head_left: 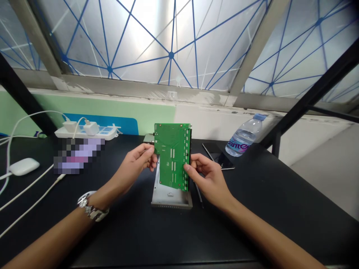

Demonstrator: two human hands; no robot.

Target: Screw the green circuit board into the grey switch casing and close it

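A green circuit board (172,157) stands nearly upright above the black table, with rows of connectors along its face and dark parts along its right edge. My left hand (137,162) pinches its left edge between thumb and fingers. My right hand (207,177) grips the lower right edge. Below the board lies an open grey metal case (171,200), its lower part partly hidden behind the board. A thin dark screwdriver (199,196) lies on the table, just under my right hand. A metal wristwatch (92,206) circles my left wrist.
A black smartphone (218,156) and a lying water bottle (244,136) sit behind my right hand. At the back left are a white power strip (85,131) with chargers, white cables, a white mouse (24,166) and a pixelated object (78,155).
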